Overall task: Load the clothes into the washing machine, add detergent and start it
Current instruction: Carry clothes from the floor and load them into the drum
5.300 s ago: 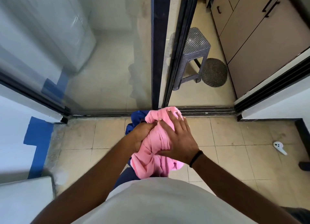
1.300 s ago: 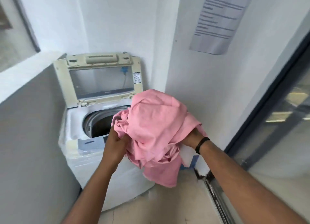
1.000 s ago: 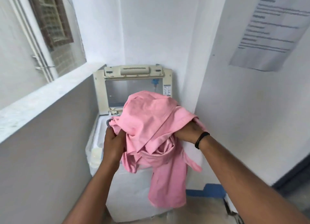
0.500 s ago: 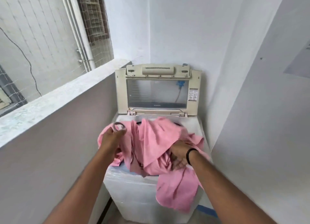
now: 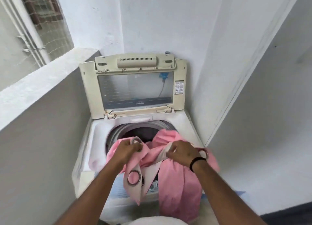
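A white top-loading washing machine (image 5: 99, 133) stands in the corner with its lid (image 5: 135, 86) raised upright. The round drum opening (image 5: 143, 132) shows dark inside. A pink cloth with metal eyelet rings (image 5: 179, 182) lies across the drum's front rim and hangs down over the machine's front panel. My left hand (image 5: 126, 150) is closed on the cloth's ringed edge at the rim's left. My right hand (image 5: 182, 152), with a black wristband, grips a white-backed fold on the right.
A grey parapet wall (image 5: 42, 123) closes the left side right against the machine. White walls (image 5: 244, 106) stand behind and to the right. The control panel (image 5: 153, 187) is partly covered by the hanging cloth. No detergent is in view.
I have come closer and now look down into the drum. The pink cloth has dropped lower over the opening, and both hands have shifted their hold along its ringed edge.
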The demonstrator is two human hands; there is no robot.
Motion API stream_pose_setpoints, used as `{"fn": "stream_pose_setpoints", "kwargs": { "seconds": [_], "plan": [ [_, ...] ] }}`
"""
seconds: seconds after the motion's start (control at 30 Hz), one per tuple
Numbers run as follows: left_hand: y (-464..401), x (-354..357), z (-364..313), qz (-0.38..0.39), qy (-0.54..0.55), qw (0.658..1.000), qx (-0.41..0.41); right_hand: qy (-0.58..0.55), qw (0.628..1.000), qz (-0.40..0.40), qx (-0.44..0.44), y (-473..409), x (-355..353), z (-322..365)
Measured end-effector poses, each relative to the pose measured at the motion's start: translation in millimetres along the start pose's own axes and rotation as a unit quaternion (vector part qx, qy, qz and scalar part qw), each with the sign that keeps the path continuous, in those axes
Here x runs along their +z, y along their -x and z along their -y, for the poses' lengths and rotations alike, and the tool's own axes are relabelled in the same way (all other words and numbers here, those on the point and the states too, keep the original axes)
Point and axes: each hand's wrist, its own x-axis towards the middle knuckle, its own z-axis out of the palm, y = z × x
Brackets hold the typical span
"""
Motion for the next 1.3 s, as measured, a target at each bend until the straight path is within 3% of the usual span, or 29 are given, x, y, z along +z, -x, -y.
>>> {"fn": "stream_pose_setpoints", "kwargs": {
  "seconds": [0.1,0.23,0.4,0.53,0.6,0.63,0.73,0.8,0.83,0.87,0.97,1.0,1.07,1.13,1.2,1.3],
  "plan": [
    [-7.7,12.1,6.3,0.076,-0.051,0.996,0.001,0.096,0.987,0.101,0.077,0.5,25.8,-14.6],
    [-17.8,17.1,-11.6,0.075,0.029,0.995,0.064,0.159,0.987,0.023,0.022,-4.0,57.3,-21.3],
    [-28.8,4.7,-36.5,0.035,0.143,0.978,0.145,0.064,0.997,-0.028,0.017,-15.9,61.2,-27.0],
    [-33.3,-0.4,-19.4,0.023,0.102,0.988,0.115,-0.121,0.987,-0.052,0.089,-37.8,43.0,-7.0],
    [-33.0,-0.6,-3.6,0.053,0.093,0.991,0.081,-0.305,0.94,-0.106,0.106,-50.4,26.5,17.3],
    [-30.2,-0.8,2.5,0.087,0.104,0.988,0.073,-0.417,0.894,-0.123,0.107,-57.0,18.0,31.6],
    [-23.5,-6.1,10.7,0.178,0.061,0.978,0.091,-0.707,0.697,-0.107,0.058,-71.7,-8.9,77.5],
    [-31.4,-7.4,15.8,0.113,-0.077,0.983,0.125,-0.777,0.623,-0.091,0.004,-75.6,-18.2,97.1],
    [-37.1,-8.6,16.2,0.053,-0.137,0.979,0.141,-0.778,0.623,-0.084,-0.011,-75.9,-19.1,102.2],
    [-43.1,-10.0,14.9,0.002,-0.167,0.974,0.152,-0.755,0.651,-0.082,-0.013,-75.0,-18.0,103.4],
    [-57.7,-19.7,2.2,-0.104,-0.139,0.972,0.16,-0.543,0.833,-0.102,0.031,-74.6,-4.1,91.3],
    [-61.9,-25.6,-4.0,-0.143,-0.1,0.973,0.153,-0.466,0.877,-0.111,0.039,-75.5,3.4,85.1],
    [-67.2,-34.8,-19.7,-0.193,-0.01,0.968,0.16,-0.365,0.921,-0.129,0.054,-74.7,18.1,74.9],
    [-66.7,-32.9,-32.0,-0.16,0.075,0.966,0.191,-0.327,0.931,-0.143,0.077,-73.7,31.5,65.3],
    [-62.3,-20.1,-35.4,-0.062,0.11,0.976,0.177,-0.286,0.94,-0.158,0.095,-75.5,41.7,53.4],
    [-56.8,-6.0,-10.8,0.12,0.04,0.989,0.083,-0.199,0.955,-0.187,0.118,-75.4,52.6,34.8]
  ]
}}
